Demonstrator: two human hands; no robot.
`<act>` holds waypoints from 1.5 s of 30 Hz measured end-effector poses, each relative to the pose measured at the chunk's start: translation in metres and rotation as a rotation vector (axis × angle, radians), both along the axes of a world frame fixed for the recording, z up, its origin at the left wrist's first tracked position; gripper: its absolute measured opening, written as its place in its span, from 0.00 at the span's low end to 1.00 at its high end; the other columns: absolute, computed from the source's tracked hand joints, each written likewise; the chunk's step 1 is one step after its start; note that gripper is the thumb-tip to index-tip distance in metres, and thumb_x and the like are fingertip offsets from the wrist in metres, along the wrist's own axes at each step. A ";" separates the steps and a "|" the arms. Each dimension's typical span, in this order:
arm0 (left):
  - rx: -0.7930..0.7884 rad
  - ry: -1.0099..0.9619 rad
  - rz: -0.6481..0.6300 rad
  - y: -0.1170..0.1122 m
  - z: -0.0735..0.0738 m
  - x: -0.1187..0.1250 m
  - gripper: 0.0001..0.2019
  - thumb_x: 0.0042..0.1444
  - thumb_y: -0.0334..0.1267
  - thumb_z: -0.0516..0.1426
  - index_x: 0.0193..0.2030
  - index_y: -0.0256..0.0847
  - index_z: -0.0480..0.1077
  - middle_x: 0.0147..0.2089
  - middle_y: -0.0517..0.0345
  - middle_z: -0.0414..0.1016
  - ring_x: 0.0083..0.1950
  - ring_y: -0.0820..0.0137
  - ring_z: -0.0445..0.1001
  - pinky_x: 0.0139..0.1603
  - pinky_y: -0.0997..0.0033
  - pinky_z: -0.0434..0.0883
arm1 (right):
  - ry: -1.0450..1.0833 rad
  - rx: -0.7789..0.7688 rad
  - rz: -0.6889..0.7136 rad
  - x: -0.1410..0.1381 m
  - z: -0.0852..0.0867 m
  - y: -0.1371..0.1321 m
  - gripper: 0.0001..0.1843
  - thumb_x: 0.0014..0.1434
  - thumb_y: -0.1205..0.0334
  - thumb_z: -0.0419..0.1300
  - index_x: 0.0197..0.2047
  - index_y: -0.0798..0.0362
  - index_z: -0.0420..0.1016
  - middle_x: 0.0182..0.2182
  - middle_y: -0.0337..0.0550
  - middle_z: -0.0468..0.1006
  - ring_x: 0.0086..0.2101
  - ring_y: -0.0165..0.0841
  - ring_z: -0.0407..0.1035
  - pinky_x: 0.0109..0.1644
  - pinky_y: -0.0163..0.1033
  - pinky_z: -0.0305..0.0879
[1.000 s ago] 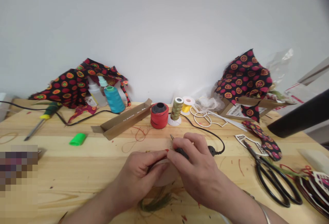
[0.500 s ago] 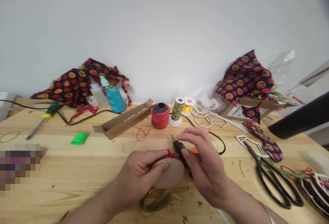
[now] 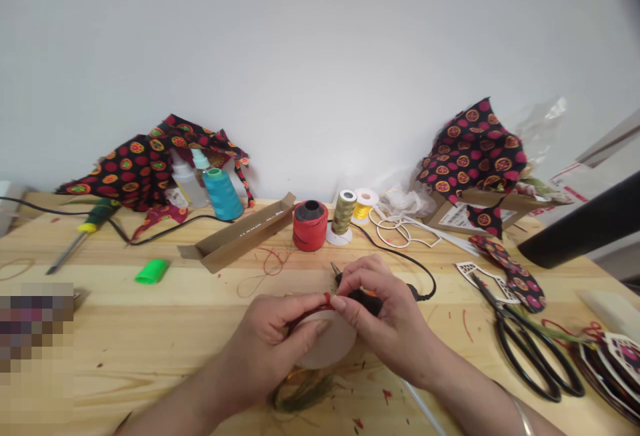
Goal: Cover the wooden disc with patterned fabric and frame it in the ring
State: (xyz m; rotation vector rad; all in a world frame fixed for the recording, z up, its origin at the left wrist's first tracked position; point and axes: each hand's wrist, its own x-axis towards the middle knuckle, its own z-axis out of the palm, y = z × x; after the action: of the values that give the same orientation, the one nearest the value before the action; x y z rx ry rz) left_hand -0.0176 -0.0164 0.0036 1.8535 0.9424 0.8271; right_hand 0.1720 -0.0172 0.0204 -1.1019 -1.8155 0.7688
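My left hand (image 3: 275,333) is closed on a round white-faced disc (image 3: 333,346), thumb across its face and fingers along the upper edge. At that top edge sits a small red cord knot (image 3: 328,299), which the thumb and fingertips of my right hand (image 3: 385,319) pinch. An olive-green tassel (image 3: 305,396) hangs below the disc, over the tabletop. Just behind my right hand lies a black corded tool with a pointed metal tip (image 3: 336,269), largely hidden by the fingers.
Red (image 3: 310,226), olive (image 3: 345,213) and yellow (image 3: 364,206) thread spools stand at the back beside an open cardboard box (image 3: 245,236). Black scissors (image 3: 530,349) lie at right. A green cap (image 3: 151,271) and a screwdriver (image 3: 75,243) are at left; patterned fabric (image 3: 475,149) leans on the wall.
My right hand has left the black pointed tool, which now lies on the table behind it, and has moved left to pinch the red cord. My left hand keeps holding the disc.
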 end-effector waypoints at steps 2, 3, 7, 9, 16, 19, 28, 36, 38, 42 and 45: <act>0.002 0.026 -0.004 0.000 0.001 0.000 0.14 0.60 0.34 0.55 0.51 0.49 0.76 0.34 0.63 0.81 0.39 0.68 0.78 0.38 0.76 0.73 | -0.003 -0.003 0.010 0.000 0.000 -0.001 0.05 0.58 0.64 0.61 0.30 0.53 0.73 0.32 0.41 0.72 0.40 0.35 0.65 0.45 0.43 0.61; 0.001 0.034 -0.005 -0.001 0.001 0.001 0.14 0.60 0.34 0.55 0.50 0.48 0.76 0.34 0.63 0.81 0.39 0.68 0.78 0.37 0.76 0.73 | -0.008 -0.007 0.013 0.000 0.000 -0.001 0.05 0.58 0.65 0.62 0.30 0.53 0.73 0.32 0.41 0.72 0.40 0.35 0.65 0.45 0.43 0.61; -0.020 0.042 0.012 -0.001 0.001 0.001 0.12 0.59 0.34 0.55 0.47 0.46 0.76 0.36 0.63 0.81 0.37 0.70 0.77 0.36 0.77 0.72 | -0.034 -0.007 0.026 0.001 0.000 -0.001 0.05 0.58 0.65 0.62 0.30 0.53 0.73 0.32 0.41 0.71 0.39 0.34 0.65 0.44 0.42 0.62; -0.050 0.034 0.017 -0.001 0.000 0.001 0.11 0.59 0.34 0.55 0.46 0.44 0.75 0.37 0.61 0.81 0.36 0.70 0.76 0.36 0.77 0.71 | -0.044 -0.004 0.034 0.001 -0.001 -0.001 0.05 0.58 0.66 0.62 0.30 0.53 0.74 0.32 0.41 0.72 0.38 0.34 0.65 0.44 0.42 0.62; -0.204 -0.041 0.003 -0.004 -0.005 0.000 0.07 0.58 0.36 0.54 0.42 0.42 0.71 0.34 0.59 0.79 0.33 0.71 0.74 0.31 0.77 0.70 | -0.049 -0.072 0.054 0.002 -0.002 0.002 0.05 0.57 0.64 0.63 0.28 0.53 0.75 0.30 0.40 0.72 0.36 0.34 0.66 0.41 0.41 0.64; -0.189 -0.024 -0.003 -0.002 -0.007 0.000 0.06 0.58 0.36 0.55 0.42 0.42 0.70 0.34 0.60 0.78 0.33 0.71 0.73 0.31 0.77 0.69 | -0.038 -0.100 0.067 0.003 -0.002 0.003 0.07 0.57 0.63 0.63 0.28 0.53 0.75 0.29 0.40 0.72 0.35 0.34 0.67 0.40 0.41 0.64; -0.089 0.051 0.003 -0.003 -0.007 -0.003 0.06 0.60 0.36 0.54 0.41 0.44 0.72 0.33 0.62 0.77 0.33 0.72 0.72 0.31 0.78 0.69 | 0.029 -0.165 0.086 0.001 -0.002 0.003 0.11 0.57 0.62 0.62 0.23 0.54 0.71 0.27 0.40 0.72 0.34 0.33 0.66 0.39 0.41 0.63; -0.023 0.099 0.031 -0.004 -0.005 -0.001 0.06 0.60 0.35 0.54 0.39 0.44 0.72 0.30 0.64 0.76 0.30 0.74 0.71 0.28 0.80 0.67 | 0.033 -0.138 0.097 -0.001 -0.002 0.004 0.12 0.56 0.63 0.61 0.23 0.53 0.70 0.26 0.40 0.71 0.33 0.33 0.66 0.38 0.39 0.63; -0.013 0.097 0.033 -0.004 -0.005 -0.001 0.06 0.60 0.35 0.54 0.38 0.44 0.72 0.30 0.64 0.76 0.29 0.74 0.71 0.28 0.80 0.67 | 0.028 -0.136 0.092 -0.001 -0.003 0.003 0.11 0.57 0.63 0.61 0.23 0.53 0.70 0.26 0.39 0.71 0.33 0.33 0.66 0.38 0.39 0.63; -0.089 0.007 0.036 -0.003 -0.003 -0.001 0.05 0.59 0.36 0.55 0.40 0.43 0.72 0.32 0.62 0.78 0.31 0.73 0.73 0.29 0.80 0.69 | -0.018 -0.114 0.062 0.001 -0.003 0.002 0.11 0.59 0.58 0.61 0.26 0.53 0.72 0.28 0.40 0.72 0.35 0.34 0.66 0.40 0.41 0.63; -0.171 -0.096 0.069 -0.001 0.000 0.000 0.04 0.58 0.37 0.57 0.40 0.44 0.72 0.34 0.61 0.80 0.33 0.72 0.76 0.31 0.80 0.71 | -0.008 -0.061 0.009 0.007 0.001 0.003 0.15 0.63 0.51 0.55 0.33 0.52 0.76 0.32 0.42 0.75 0.38 0.36 0.68 0.44 0.42 0.63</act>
State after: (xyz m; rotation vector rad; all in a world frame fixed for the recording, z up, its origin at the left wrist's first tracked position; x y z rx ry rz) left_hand -0.0178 -0.0174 0.0034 1.6292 0.9894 0.8421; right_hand 0.1787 -0.0145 0.0218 -1.1387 -1.8154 0.8305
